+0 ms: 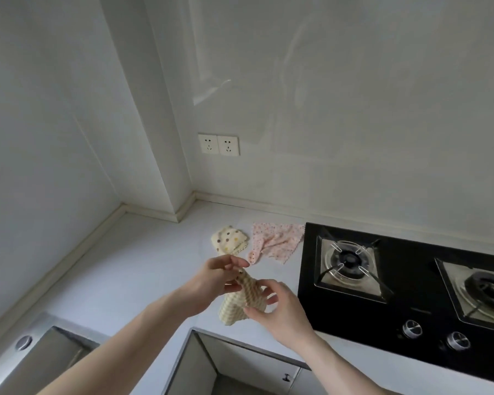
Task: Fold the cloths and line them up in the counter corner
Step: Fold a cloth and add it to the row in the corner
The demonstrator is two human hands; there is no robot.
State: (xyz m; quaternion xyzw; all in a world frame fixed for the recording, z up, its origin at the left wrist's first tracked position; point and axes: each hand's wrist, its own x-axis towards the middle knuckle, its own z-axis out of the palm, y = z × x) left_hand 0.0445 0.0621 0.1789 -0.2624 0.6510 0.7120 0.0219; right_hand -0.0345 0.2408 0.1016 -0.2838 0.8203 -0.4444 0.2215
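Note:
A yellow checked cloth (238,302) hangs bunched above the counter's front edge. My left hand (216,276) pinches its top corner, and my right hand (274,307) holds its lower right edge between thumb and fingers. Behind them a cream cloth with coloured dots (229,239) lies folded on the white counter (131,269). To its right a pink floral cloth (277,242) lies spread and rumpled beside the hob. The counter corner (188,206) sits behind both, under the wall.
A black gas hob (405,303) with two burners and two knobs fills the counter's right side. A steel sink (40,357) is at the lower left. Two wall sockets (218,144) sit above the corner. An open gap in the counter front shows below my hands.

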